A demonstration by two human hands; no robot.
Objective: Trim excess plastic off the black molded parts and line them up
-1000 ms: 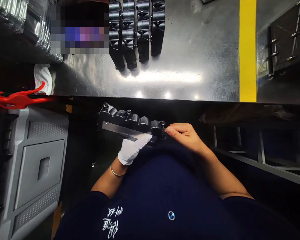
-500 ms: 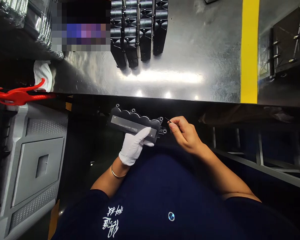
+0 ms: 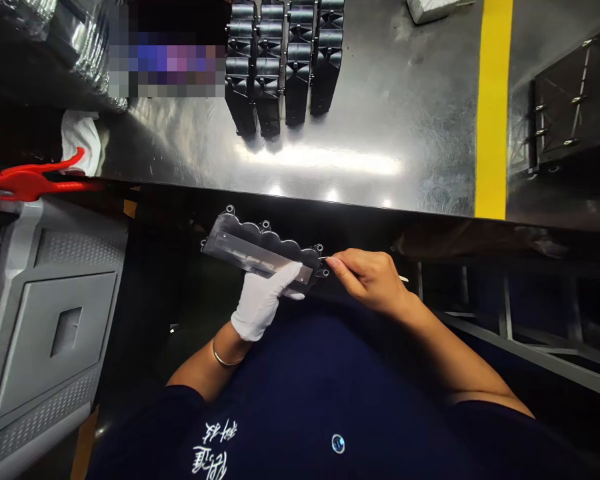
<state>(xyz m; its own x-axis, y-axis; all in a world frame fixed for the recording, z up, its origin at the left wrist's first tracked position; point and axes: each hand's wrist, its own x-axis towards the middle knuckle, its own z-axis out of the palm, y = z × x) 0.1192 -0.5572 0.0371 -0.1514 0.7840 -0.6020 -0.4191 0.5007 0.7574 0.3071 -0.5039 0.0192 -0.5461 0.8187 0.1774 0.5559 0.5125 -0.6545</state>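
Note:
My left hand point(image 3: 260, 300), in a white glove, grips a black plastic housing point(image 3: 245, 241) by its right lower part, thumb on top. The housing has a scalloped upper edge, small ringed lugs and a flat smooth strip along its face. Bare, my right hand point(image 3: 373, 277) pinches a thin pointed tool point(image 3: 323, 258). Its fine tip reaches the housing's right end by the lugs; whether they touch I cannot tell. Most of the tool is hidden in the fist, and a pale end shows behind the hand.
Ahead runs a metal bench point(image 3: 380, 127) with rows of black housings point(image 3: 297, 80) and a yellow strip point(image 3: 493, 113). A dark panel point(image 3: 577, 107) lies right. At left are a red plastic piece point(image 3: 27, 181), a white cloth point(image 3: 81, 140), clear plastic wrapping point(image 3: 75, 47) and a grey bin point(image 3: 55, 333).
My right hand has brought the tool's tip left and down to the housing's end. The housing has tilted a little in my left hand. The view has shifted slightly.

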